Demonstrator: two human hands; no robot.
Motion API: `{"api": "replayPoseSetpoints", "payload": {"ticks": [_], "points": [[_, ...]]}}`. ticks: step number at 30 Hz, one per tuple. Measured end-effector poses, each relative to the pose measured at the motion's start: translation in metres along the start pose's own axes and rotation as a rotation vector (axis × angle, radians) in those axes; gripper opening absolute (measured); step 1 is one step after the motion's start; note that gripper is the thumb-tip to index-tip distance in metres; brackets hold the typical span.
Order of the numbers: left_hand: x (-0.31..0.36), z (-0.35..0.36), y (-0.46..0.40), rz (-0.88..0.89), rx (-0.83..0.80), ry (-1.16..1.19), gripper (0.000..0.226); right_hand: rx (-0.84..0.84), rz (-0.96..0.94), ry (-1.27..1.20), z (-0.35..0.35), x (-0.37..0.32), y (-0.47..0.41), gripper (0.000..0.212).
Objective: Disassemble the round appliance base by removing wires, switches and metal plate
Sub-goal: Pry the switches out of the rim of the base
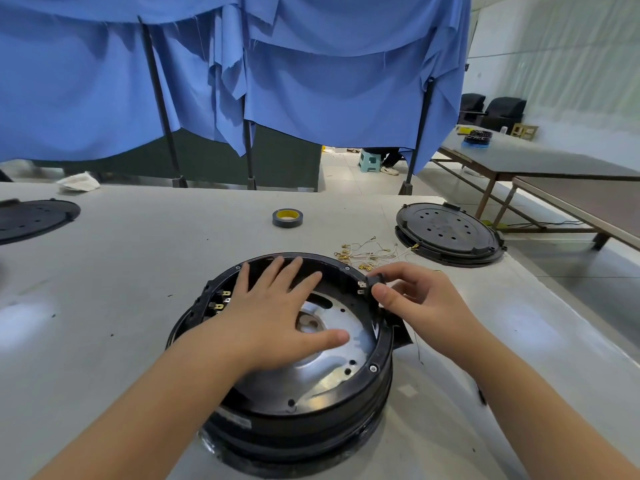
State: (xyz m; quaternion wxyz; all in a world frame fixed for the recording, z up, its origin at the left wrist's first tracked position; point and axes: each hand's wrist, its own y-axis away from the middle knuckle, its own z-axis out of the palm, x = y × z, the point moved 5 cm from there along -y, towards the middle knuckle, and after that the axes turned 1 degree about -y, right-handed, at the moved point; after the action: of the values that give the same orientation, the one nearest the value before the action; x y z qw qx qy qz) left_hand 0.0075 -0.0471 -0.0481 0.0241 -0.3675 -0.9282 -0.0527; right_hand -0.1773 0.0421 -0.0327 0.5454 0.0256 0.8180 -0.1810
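The round black appliance base (377,368) sits in front of me on the grey table, open side up. Inside it lies a shiny metal plate (332,368) with several holes. My left hand (277,306) lies flat with spread fingers across the plate and the base's inner rim. At the base's right rim my right hand (412,299) pinches a small black switch (375,282) with metal terminals pointing left. More terminals (221,301) show on the base's left inner wall. A pile of loose wires (367,254) with brass connectors lies behind the base.
A roll of black tape (287,218) lies farther back. A black round cover (448,233) rests at the back right, another black cover (33,218) at the far left. Blue cloth hangs behind the table (121,271). Other tables stand to the right.
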Motion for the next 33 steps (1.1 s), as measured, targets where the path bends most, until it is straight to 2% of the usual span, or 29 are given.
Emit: {"api": "replayPoseSetpoints", "payload": {"ticks": [6,9,13,17,20,23,25,28,33], "points": [[0.003,0.01,-0.001,0.047,-0.053,-0.041,0.117,0.035,0.002,0.045,0.002,-0.002,-0.007,0.009],[0.007,0.015,0.001,0.082,-0.162,-0.006,0.114,0.013,0.048,0.091,0.003,-0.004,-0.014,0.022],[0.009,0.015,0.002,0.082,-0.201,0.044,0.107,0.019,0.212,-0.093,0.003,-0.004,-0.024,0.043],[0.01,0.015,0.002,0.089,-0.206,0.049,0.105,0.014,0.241,-0.14,0.001,-0.001,-0.024,0.04],[0.009,0.016,0.002,0.089,-0.206,0.062,0.105,0.149,0.211,-0.255,-0.016,0.0,-0.023,0.033],[0.009,0.017,0.002,0.091,-0.205,0.077,0.106,0.287,0.176,-0.294,-0.039,0.001,-0.023,0.016],[0.009,0.018,0.001,0.091,-0.204,0.077,0.107,0.302,0.148,-0.161,-0.05,0.003,-0.024,0.009],[0.009,0.018,0.0,0.092,-0.2,0.074,0.107,0.291,0.12,0.168,-0.057,0.009,-0.028,0.02],[0.008,0.018,-0.001,0.093,-0.197,0.075,0.107,0.132,0.095,0.725,-0.045,0.024,-0.042,0.031]]}}
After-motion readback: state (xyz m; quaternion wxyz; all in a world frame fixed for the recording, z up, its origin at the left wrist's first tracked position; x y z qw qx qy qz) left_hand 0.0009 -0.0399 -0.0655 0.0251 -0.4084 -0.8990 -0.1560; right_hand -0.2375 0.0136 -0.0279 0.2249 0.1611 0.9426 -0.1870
